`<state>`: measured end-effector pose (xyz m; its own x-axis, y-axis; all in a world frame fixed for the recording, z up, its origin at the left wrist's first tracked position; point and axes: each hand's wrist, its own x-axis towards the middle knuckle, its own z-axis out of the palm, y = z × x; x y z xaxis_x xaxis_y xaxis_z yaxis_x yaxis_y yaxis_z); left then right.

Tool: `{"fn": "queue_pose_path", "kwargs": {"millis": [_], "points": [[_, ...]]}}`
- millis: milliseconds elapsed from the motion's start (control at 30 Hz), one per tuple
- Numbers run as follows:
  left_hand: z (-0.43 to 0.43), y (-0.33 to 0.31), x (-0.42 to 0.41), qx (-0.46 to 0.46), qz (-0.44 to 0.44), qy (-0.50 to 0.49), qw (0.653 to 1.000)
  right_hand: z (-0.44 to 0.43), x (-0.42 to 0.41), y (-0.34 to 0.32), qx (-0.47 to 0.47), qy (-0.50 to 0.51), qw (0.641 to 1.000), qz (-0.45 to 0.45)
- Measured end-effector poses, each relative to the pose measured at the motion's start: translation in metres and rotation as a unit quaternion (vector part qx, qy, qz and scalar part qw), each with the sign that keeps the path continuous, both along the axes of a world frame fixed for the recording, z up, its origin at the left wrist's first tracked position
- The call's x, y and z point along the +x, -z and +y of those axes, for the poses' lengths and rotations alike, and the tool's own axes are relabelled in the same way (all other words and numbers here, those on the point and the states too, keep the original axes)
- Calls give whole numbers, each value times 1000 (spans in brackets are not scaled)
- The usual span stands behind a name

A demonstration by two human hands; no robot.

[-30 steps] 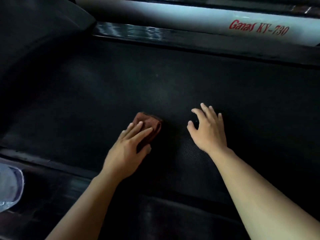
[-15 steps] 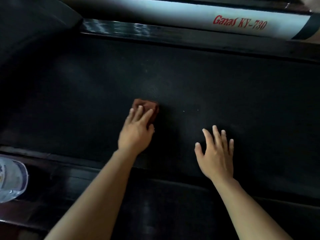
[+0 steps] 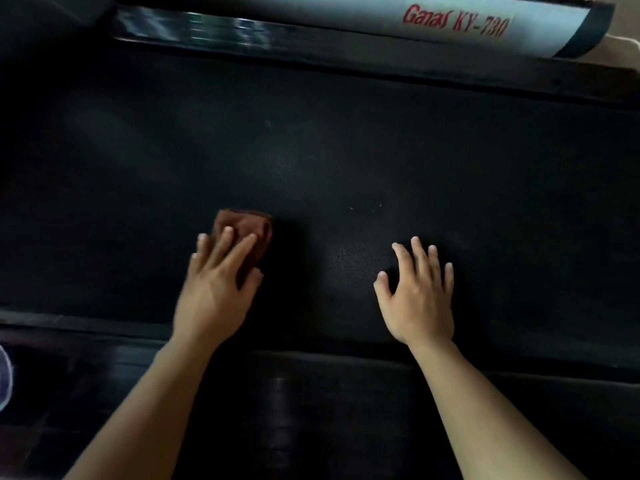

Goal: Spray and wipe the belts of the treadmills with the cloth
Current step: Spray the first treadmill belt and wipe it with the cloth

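The black treadmill belt [image 3: 346, 150] fills most of the head view. A folded brown cloth [image 3: 244, 225] lies on it left of centre. My left hand [image 3: 218, 289] presses flat on the cloth with straight fingers, covering its near part. To the right, my right hand [image 3: 419, 292] rests on the bare belt with fingers spread, holding nothing. No spray bottle can be made out for sure.
A silver side rail [image 3: 346, 26] with red lettering runs along the far edge of the belt. The dark near side rail [image 3: 86, 327] runs below my hands. A clear plastic object [image 3: 5, 375] shows at the left edge.
My left hand pushed the cloth away across the belt, then drew it back a little. My right hand slid nearer to me on the belt. The view has drifted right along the treadmill.
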<state>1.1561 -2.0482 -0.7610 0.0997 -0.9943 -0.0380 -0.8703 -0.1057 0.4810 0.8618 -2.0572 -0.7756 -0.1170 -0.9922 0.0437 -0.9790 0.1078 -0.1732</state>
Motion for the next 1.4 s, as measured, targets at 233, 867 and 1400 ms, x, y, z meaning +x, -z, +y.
{"fn": "queue_pose_path", "kwargs": {"millis": [233, 867, 1400], "points": [[-42, -8, -4, 31, 15, -91, 995, -2, 0, 1, 12, 3, 1000, 2], [-18, -3, -19, 18, -30, 9, 999, -2, 0, 0, 7, 0, 1000, -13], [-8, -6, -103, 9, 19, 155, 988, -3, 0, -1, 10, -1, 1000, -15]]}}
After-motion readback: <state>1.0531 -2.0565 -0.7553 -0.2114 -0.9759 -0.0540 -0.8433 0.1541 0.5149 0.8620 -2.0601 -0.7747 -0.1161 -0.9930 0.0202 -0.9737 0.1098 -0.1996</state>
